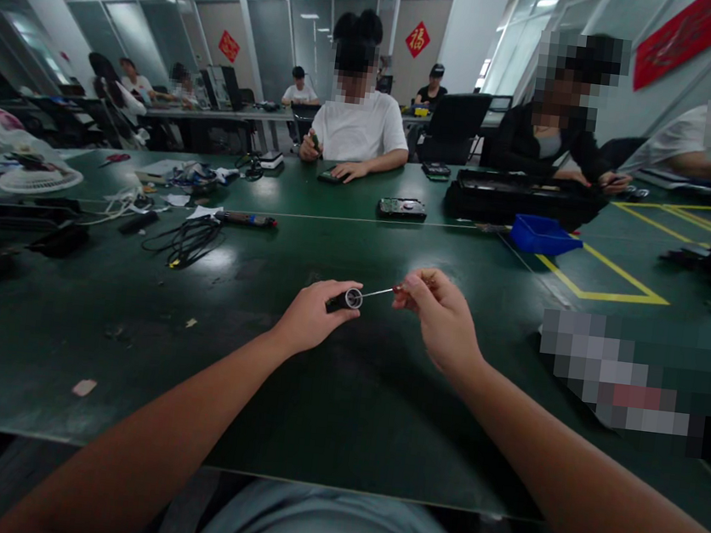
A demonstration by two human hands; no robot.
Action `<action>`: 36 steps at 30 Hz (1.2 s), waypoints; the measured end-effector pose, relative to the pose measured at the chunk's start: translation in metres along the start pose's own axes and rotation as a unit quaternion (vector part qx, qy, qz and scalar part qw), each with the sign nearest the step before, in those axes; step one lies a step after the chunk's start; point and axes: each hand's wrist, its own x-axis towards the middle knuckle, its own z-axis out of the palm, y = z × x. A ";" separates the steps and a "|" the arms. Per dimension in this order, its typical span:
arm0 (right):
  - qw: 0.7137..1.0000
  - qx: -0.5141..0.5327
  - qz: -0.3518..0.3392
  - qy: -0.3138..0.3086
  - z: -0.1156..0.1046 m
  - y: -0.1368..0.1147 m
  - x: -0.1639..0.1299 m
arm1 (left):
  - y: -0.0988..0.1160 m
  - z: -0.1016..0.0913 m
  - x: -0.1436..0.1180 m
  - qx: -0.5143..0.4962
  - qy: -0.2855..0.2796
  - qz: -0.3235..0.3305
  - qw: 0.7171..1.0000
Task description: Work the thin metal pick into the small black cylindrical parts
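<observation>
My left hand (315, 315) grips a short black cylinder (340, 301) with a silvery ring at its end; that end faces right and toward me. Between thumb and fingers of my right hand (436, 314) is a screwdriver (379, 291) with a thin metal shaft and a reddish handle, mostly hidden by the fingers. Its shaft points left, and the tip meets the ringed end of the cylinder. Whether the tip sits inside the ring or just against it, I cannot tell. Both hands are held over the green table (339, 410).
Ahead lies a hard drive (401, 208), with a blue bin (542, 235) and a long black housing (523, 198) to its right. Coiled black cable (192, 239) and loose parts lie left. A blurred-out object (613, 373) is at right. A person (359, 126) works opposite.
</observation>
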 end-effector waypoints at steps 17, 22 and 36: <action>0.997 -0.037 0.021 0.061 -0.001 0.012 0.006 | 0.001 0.000 0.000 0.026 -0.024 0.006 0.999; 0.993 -0.110 -0.007 0.045 0.000 0.001 0.001 | 0.002 0.000 0.000 0.030 -0.031 0.004 0.999; 0.964 -0.240 -0.098 -0.056 -0.006 -0.012 -0.002 | -0.003 0.000 0.000 0.017 -0.021 -0.024 0.999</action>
